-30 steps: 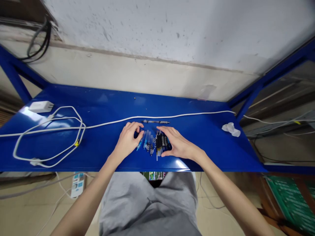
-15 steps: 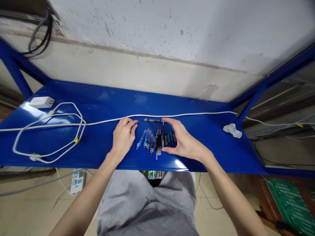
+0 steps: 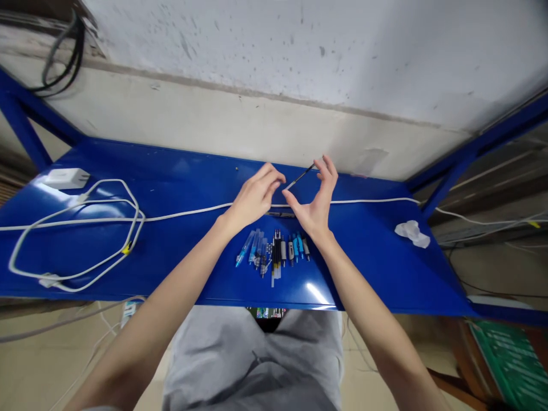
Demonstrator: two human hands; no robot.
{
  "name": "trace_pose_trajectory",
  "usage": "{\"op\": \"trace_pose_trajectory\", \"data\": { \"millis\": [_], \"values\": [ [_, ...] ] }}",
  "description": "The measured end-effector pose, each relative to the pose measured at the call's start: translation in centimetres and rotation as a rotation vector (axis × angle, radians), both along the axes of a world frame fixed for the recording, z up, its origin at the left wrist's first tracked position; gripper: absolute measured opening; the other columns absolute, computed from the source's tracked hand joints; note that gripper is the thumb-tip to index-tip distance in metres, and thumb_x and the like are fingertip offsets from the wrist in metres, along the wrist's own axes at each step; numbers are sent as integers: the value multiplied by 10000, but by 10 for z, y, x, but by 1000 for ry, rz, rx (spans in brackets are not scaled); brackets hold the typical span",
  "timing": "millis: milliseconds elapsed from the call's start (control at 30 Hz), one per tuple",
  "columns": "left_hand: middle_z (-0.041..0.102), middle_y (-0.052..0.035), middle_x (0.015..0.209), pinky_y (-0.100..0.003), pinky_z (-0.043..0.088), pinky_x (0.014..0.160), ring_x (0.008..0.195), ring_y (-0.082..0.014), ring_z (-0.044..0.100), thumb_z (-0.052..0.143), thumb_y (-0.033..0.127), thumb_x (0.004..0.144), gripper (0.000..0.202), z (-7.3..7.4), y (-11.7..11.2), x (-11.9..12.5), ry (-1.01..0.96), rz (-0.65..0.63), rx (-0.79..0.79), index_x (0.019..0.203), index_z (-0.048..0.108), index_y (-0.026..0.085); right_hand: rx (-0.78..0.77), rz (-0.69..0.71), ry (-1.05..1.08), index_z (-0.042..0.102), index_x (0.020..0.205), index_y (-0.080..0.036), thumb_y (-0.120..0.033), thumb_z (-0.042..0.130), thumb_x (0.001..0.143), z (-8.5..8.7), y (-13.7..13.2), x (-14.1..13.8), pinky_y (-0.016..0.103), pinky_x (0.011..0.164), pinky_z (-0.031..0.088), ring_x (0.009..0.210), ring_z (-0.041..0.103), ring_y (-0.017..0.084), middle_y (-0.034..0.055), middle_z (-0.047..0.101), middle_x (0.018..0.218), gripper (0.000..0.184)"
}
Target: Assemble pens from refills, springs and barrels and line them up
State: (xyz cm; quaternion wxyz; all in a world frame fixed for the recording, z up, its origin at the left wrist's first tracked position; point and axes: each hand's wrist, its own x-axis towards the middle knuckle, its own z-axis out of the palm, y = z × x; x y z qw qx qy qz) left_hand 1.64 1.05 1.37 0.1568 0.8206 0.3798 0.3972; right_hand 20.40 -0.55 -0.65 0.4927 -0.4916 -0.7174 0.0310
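Blue worktop (image 3: 377, 268); slim pen refill (image 3: 303, 173) held aloft in the right hand (image 3: 317, 208).
We find the right hand spread wide, spanning the refill lengthwise, its clear end at the thumb and its dark end at the fingertips; we note the refill tilted, above the worktop and beyond the white cable (image 3: 192, 213); the left hand (image 3: 256, 197) is narrow, fingers bent together close to the clear end, and we cannot tell whether it grips anything; a dark pen (image 3: 282, 214) lies crosswise below the hands, partly hidden; nearer the front edge we record clear-and-blue pen barrels (image 3: 244, 249), further refills (image 3: 276, 262) side by side, and short grey and blue barrel sections (image 3: 295, 246); crumpled white tissue (image 3: 413, 234) sits well apart, to the right.
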Motion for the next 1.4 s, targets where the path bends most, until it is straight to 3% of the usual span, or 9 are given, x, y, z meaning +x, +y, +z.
{"op": "trace_pose_trajectory", "data": {
  "millis": [167,367,567,700,1033,1400],
  "values": [
    [640,-86,1126,-331,515,826,906,-166,628,397,173,1068,264,-9,-4,3,67,-98,-21,1188,630,198,17,-26,-130,375,1530,-325,-580,653,932,-7,1,14,720,1133,419,1492,381,444,160,143,1702,708],
    [644,-98,1129,-323,536,818,908,-161,636,399,163,1054,278,-19,-14,2,-9,-124,-12,1215,625,177,27,-6,-170,542,1404,-309,-555,639,962,-14,2,12,671,1073,511,1424,477,400,132,169,1709,515],
    [623,-83,1058,-318,548,789,872,-155,616,446,195,1036,204,-23,-13,4,-68,-128,-27,1146,618,189,-55,-2,-112,585,1368,-326,-611,670,927,-15,1,15,706,1079,488,1434,451,432,112,176,1713,532],
    [621,-73,1019,-318,541,773,842,-152,595,469,182,1017,173,-23,-13,2,-63,-116,19,1109,615,193,-70,22,-105,583,1375,-320,-626,640,943,-15,1,16,669,1101,486,1450,431,415,108,153,1716,533],
    [645,-66,977,-261,540,718,817,-128,612,537,149,1006,153,-29,-10,6,-122,-121,155,1088,666,159,95,86,-100,604,1354,-281,-628,528,1003,-23,7,17,564,1039,542,1394,485,376,125,168,1689,500],
    [653,-76,1002,-252,542,711,849,-124,619,551,152,1033,197,-33,-9,7,-147,-146,214,1180,681,141,103,21,-79,669,1267,-322,-614,571,991,-23,5,16,605,1010,555,1363,501,390,83,201,1665,413]
  ]
}}
